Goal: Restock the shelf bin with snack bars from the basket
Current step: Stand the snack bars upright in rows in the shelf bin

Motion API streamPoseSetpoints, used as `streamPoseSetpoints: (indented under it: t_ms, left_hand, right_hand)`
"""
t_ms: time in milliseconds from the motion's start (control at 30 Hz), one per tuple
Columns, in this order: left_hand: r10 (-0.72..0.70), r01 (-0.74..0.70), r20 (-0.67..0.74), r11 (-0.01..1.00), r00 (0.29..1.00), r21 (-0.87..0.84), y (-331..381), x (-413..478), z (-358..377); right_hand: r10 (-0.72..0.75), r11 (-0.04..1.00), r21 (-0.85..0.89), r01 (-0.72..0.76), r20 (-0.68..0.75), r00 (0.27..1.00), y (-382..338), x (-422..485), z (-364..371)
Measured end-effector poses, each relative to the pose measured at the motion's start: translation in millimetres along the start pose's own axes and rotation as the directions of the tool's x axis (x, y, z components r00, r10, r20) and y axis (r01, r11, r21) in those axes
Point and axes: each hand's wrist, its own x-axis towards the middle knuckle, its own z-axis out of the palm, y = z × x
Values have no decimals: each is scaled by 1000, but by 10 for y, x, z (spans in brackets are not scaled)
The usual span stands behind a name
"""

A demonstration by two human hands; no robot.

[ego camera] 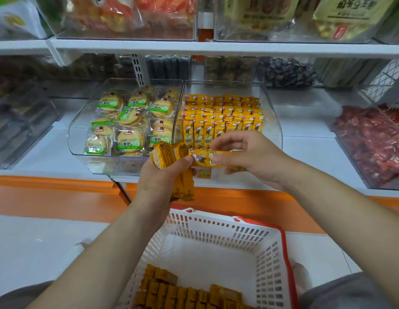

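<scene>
Now we have our left grip [162,177] wrapped round a stack of snack bars [169,152] as a ready supply, while our right grip [245,157] pinches a single bar [205,158], label up, just before the shelf bin [272,121]; more wait in the basket [285,241].

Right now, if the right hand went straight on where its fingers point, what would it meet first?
Likely the bundle of snack bars in the left hand; depth is hard to judge.

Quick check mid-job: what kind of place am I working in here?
Probably a snack shop aisle: white shelves hold clear bins of wrapped snacks, and a red-rimmed shopping basket of snack bars sits below.
</scene>
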Motion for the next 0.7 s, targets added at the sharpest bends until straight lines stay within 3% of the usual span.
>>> streamPoseSetpoints:
  t_ms: [100,167,300,433,500,567,700]
  left_hand:
    - [2,-3,14,1000,1000,27,-15,7,-4]
    - [14,-15,50,1000,999,18,-27,-14,18]
    - [46,-46,50,999,998,-15,-16,-28,33]
    - [50,-50,63,999,997,13,-10,-17,46]
    - [59,-63,62,996,996,70,-30,4,34]
    - [57,-63,56,991,997,118,-48,33,11]
    - [21,-29,62,990,998,140,-65,77,-10]
  right_hand:
    - [28,982,187,-6,-113,993,-19,18,-16]
    - [41,974,227,-15,-109,993,-27,25,-12]
    - [58,998,1,-58,13,998,-25,4,38]
    - [50,998,-45,-41,216,975,-66,-10,75]
    - [4,997,-71,5,131,991,-102,51,-13]
    - [-38,989,-143,28,-64,997,-104,142,-193]
    - [-123,858,-512,-45,-290,949,22,335,-609]
